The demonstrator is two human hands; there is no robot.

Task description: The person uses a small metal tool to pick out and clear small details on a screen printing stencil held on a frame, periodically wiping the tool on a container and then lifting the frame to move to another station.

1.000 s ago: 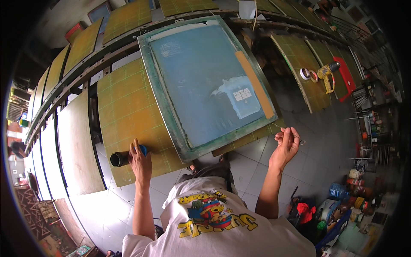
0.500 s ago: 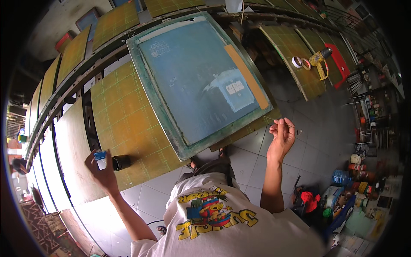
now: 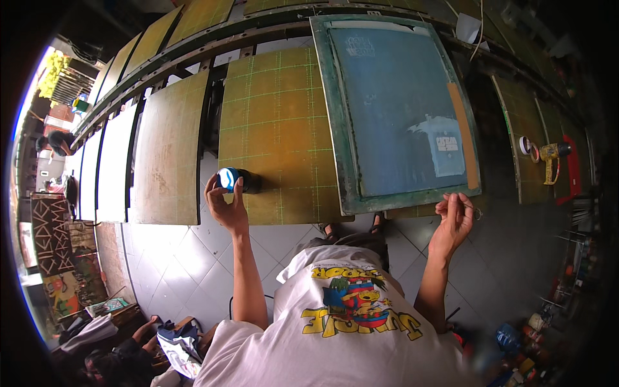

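Note:
My left hand [image 3: 227, 209] has its thumb and fingers closed round the blue, shiny round top of a dark cylindrical jar [image 3: 250, 182]. The jar stands on the near left part of an orange-brown board [image 3: 284, 155] marked with green grid lines. My right hand [image 3: 453, 219] is raised by the near right corner of a silk-screen frame [image 3: 358, 205], its fingers pinched together. A thin, thread-like loop shows beside these fingers, too small to name. Blue mesh [image 3: 393, 129] fills the green-edged frame, with a strip of brown tape [image 3: 462, 135] along its right side.
Further boards [image 3: 171, 142] line a dark metal rail [image 3: 258, 35] to the left and behind. On the right, a yellow drill-shaped tool [image 3: 552, 158] lies near tape rolls [image 3: 529, 147] and a red piece. At lower left, a person [image 3: 122, 361] is partly seen.
The view has turned left, so everything sits further right. My right hand has come closer to the frame's near right corner. My left hand stays at the jar's blue top.

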